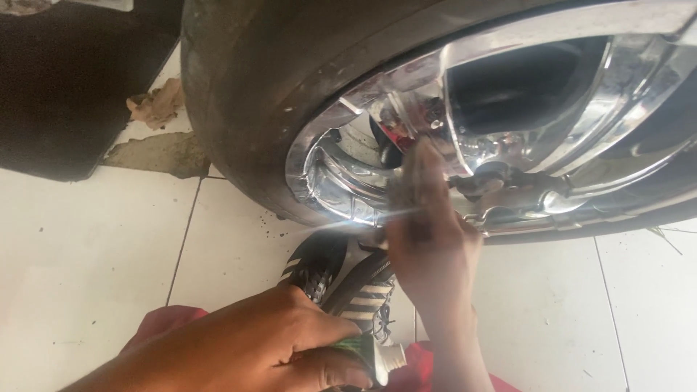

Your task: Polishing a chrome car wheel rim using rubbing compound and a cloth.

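A car wheel with a shiny chrome rim [508, 116] and dark tyre [247, 94] fills the upper frame. My right hand [428, 247] reaches up and presses a small dirty cloth [420, 174] against the lower part of the rim. Low in the frame, my left hand [254, 348] grips a green and white tube [374, 356] with a white nozzle pointing right. Below the hands lie a black shoe with white stripes [327, 272] and red fabric [167, 319].
White floor tiles [87, 247] spread under the wheel. A dark mat [65, 80] lies at the upper left, with a crumpled rag [156, 101] and a broken patch of floor [156, 154] beside it.
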